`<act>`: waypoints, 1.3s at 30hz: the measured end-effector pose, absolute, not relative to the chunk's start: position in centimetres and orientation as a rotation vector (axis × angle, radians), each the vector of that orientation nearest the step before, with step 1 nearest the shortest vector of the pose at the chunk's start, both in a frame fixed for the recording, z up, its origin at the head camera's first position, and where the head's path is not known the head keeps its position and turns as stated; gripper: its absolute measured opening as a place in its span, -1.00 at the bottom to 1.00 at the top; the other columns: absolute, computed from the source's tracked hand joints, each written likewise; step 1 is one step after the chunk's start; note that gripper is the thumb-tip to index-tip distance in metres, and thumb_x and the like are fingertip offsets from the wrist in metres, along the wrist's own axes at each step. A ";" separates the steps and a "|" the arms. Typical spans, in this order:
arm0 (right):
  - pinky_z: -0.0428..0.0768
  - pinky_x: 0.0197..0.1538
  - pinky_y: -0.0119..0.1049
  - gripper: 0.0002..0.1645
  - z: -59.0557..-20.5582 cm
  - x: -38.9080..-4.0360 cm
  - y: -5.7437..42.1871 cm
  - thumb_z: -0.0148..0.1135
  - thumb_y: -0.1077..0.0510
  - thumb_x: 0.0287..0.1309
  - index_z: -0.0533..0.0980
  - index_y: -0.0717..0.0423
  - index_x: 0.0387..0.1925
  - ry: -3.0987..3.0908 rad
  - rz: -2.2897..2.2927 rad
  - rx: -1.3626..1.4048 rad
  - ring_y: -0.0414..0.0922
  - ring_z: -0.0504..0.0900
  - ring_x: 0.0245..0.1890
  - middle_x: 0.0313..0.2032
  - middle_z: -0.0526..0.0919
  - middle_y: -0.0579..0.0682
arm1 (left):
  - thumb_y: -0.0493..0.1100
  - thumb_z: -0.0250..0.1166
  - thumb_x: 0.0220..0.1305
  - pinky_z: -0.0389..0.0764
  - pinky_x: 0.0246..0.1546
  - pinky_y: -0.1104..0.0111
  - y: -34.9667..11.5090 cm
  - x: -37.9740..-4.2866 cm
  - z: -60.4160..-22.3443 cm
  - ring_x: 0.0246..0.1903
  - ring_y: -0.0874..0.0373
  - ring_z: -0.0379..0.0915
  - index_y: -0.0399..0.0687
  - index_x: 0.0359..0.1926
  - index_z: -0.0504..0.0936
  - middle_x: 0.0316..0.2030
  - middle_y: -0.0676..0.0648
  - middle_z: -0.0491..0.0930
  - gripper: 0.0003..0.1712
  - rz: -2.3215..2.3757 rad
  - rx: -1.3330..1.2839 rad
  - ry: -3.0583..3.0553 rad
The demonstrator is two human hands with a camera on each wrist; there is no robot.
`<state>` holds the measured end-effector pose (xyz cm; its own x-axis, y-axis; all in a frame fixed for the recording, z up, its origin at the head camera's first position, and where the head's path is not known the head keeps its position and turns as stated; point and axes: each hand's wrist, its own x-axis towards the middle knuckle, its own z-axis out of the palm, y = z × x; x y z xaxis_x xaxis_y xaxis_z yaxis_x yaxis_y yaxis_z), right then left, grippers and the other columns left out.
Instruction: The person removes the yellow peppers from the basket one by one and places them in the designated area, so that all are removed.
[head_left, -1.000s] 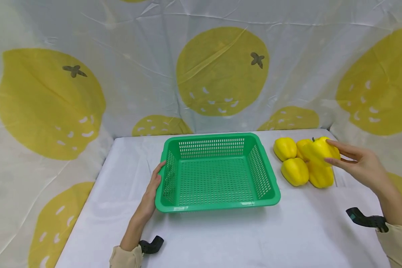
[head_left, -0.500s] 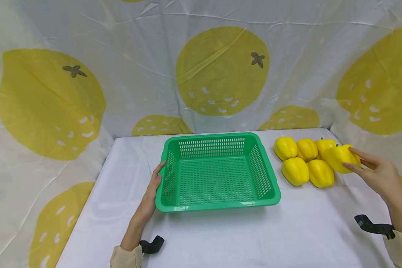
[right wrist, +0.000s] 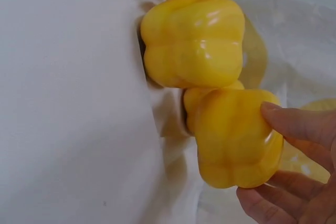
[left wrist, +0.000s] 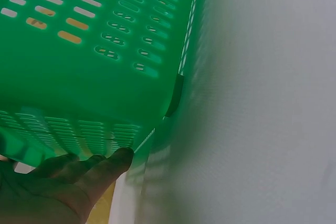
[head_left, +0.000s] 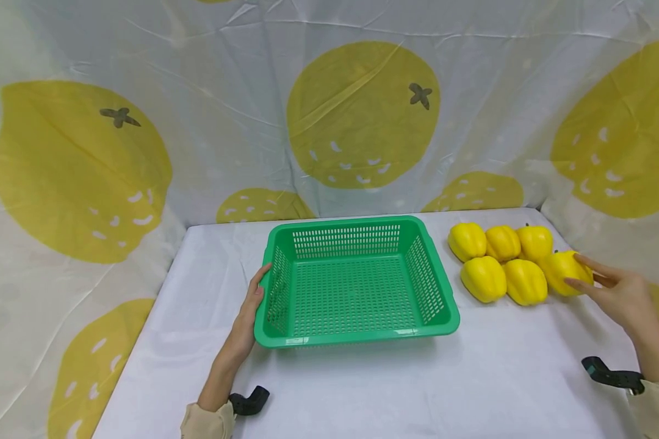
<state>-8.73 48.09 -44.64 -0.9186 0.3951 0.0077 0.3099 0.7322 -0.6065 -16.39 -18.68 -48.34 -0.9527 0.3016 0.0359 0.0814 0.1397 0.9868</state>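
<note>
The right hand [head_left: 620, 292] pinches a yellow bell pepper [head_left: 567, 272] between thumb and fingers. It is the rightmost of the group, low beside the other peppers; the right wrist view shows the same pepper [right wrist: 236, 140] held from its side. Whether its underside touches the table is hidden. The left hand [head_left: 245, 317] rests against the left side of a green plastic basket [head_left: 357, 337]. Its fingers [left wrist: 100, 174] lie fairly straight along the perforated outer wall in the left wrist view. The basket has slotted walls, and nothing lies inside it.
Several other yellow bell peppers [head_left: 484, 279] sit close together in two rows right of the basket. A white cloth [head_left: 362, 390] covers the table. Lemon-print fabric [head_left: 225, 122] hangs behind and at both sides.
The right hand has carried its pepper rightward and down, from above the back row to the right end of the front row. The left hand and basket have stayed put.
</note>
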 end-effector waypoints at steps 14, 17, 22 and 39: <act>0.33 0.18 0.48 -0.09 -45.7 -8.9 48.4 0.20 -0.25 0.42 0.12 0.12 0.53 -2.837 1.000 -0.633 0.62 0.27 0.30 0.49 0.11 0.53 | 0.15 -0.43 0.70 -0.07 0.43 -0.05 -18.5 -16.4 -48.4 0.54 0.00 -0.17 0.45 0.64 -0.07 0.64 0.05 -0.15 -0.42 1.925 0.378 2.222; 0.31 0.19 0.51 -0.08 -45.7 -8.9 48.3 0.18 -0.27 0.43 0.11 0.12 0.54 -2.847 1.011 -0.642 0.63 0.25 0.32 0.49 0.07 0.54 | 0.16 -0.43 0.70 -0.08 0.44 -0.06 -18.5 -16.4 -48.4 0.53 0.01 -0.16 0.47 0.63 -0.06 0.64 0.05 -0.14 -0.42 1.923 0.369 2.221; 0.26 0.19 0.55 -0.08 -45.9 -8.6 48.2 0.13 -0.31 0.44 0.12 0.10 0.55 -2.842 1.031 -0.639 0.63 0.21 0.33 0.49 0.07 0.55 | 0.16 -0.43 0.70 -0.11 0.46 -0.10 -18.5 -16.4 -48.3 0.53 0.01 -0.15 0.47 0.63 -0.05 0.64 0.06 -0.13 -0.42 1.926 0.368 2.224; 0.25 0.23 0.53 -0.12 -46.4 -9.0 47.4 0.19 -0.33 0.40 0.23 0.01 0.53 -2.797 1.041 -0.618 0.59 0.20 0.38 0.48 0.15 0.49 | 0.15 -0.43 0.70 -0.15 0.49 -0.17 -18.6 -16.4 -48.4 0.57 0.00 -0.20 0.46 0.63 -0.06 0.65 0.06 -0.15 -0.42 1.929 0.372 2.229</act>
